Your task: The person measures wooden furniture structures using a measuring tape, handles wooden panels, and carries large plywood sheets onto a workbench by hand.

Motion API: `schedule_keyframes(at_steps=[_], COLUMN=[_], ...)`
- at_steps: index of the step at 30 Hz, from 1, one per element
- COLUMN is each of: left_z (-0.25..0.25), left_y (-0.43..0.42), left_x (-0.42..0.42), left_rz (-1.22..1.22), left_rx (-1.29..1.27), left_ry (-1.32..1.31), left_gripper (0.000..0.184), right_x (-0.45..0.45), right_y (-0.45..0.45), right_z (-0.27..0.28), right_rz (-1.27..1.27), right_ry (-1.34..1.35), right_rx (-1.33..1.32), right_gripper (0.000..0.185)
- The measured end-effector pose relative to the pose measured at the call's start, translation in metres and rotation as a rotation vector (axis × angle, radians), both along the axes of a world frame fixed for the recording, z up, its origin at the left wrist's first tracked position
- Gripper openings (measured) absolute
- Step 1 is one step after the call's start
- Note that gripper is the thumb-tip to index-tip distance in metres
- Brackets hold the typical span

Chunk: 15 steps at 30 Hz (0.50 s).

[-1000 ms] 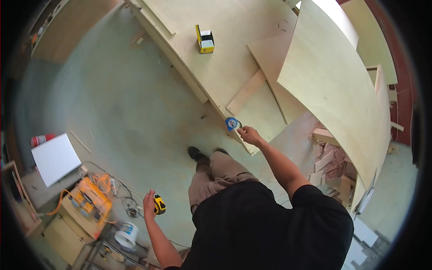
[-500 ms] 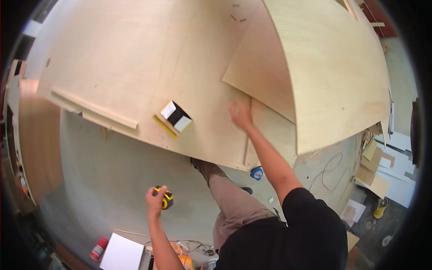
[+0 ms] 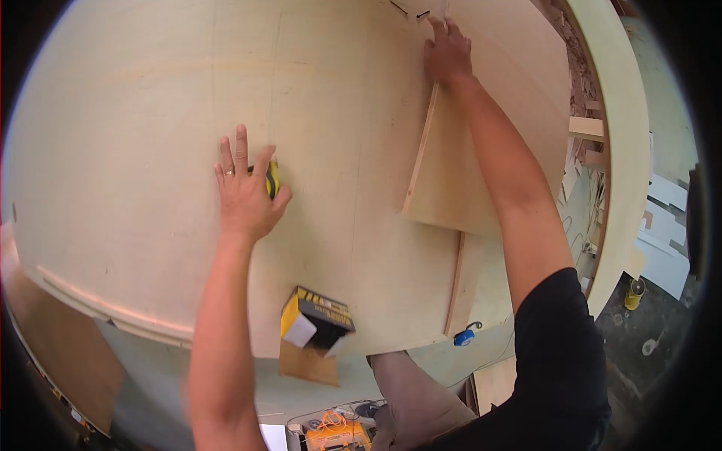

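Observation:
My left hand [image 3: 252, 203] rests on a large pale plywood panel [image 3: 150, 248], several fingers stretched out and spread. Between its thumb and index finger is a yellow-and-black tape measure [image 3: 273, 179], partly hidden by the hand. Farther up, my right hand [image 3: 450, 60] lies over the left edge of a smaller plywood board [image 3: 496, 165], fingers apart and with nothing visible in them. Just beyond its fingertips lie dark screws or nails [image 3: 423, 15]; I cannot tell which.
An opened black-and-yellow box [image 3: 320, 316] sits near the panel's front edge. A blue tape measure [image 3: 465, 337] is at that edge, close to a wood strip [image 3: 460, 286]. A curved plywood side [image 3: 624, 150] rises at right. An orange case [image 3: 338, 434] is on the floor.
My left hand has come up from beside the panel onto it, with the yellow-and-black tape measure. My right hand has reached farther up toward the fasteners. The view has shifted forward.

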<state>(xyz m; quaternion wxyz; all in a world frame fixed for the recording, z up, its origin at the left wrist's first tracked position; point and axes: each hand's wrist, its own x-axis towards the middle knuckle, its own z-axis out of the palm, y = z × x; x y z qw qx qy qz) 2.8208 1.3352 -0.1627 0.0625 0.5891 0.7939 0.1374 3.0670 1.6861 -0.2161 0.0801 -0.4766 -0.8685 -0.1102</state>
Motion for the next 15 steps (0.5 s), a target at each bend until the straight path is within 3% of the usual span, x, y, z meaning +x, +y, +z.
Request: schedule_keyframes(at_steps=[2,5,8,11,15], left_z=[-0.035,-0.059,-0.063,-0.061,-0.059], left_y=[0.007,0.002,0.009,0.014,0.015], left_x=[0.009,0.01,0.006,0.002,0.002], left_rz=[0.097,0.078,0.039,0.044,0.038], left_rx=[0.185,0.201,0.16,0.147,0.111], left_ry=[-0.08,-0.094,-0.087,-0.095,-0.093], left_gripper=[0.038,0.041,0.04,0.039,0.039], right_x=[-0.006,-0.021,-0.038,-0.056,-0.069], right_y=[0.037,0.076,0.086,0.077,0.076], right_z=[0.003,0.022,0.012,-0.009,-0.008], right_rz=[0.116,0.097,0.054,0.087,-0.092], right_ry=[-0.107,-0.184,0.195,0.151,0.28], right_rx=[0.161,-0.216,-0.23,-0.434,-0.388], right_gripper=[0.044,0.034,0.03,0.04,0.036])
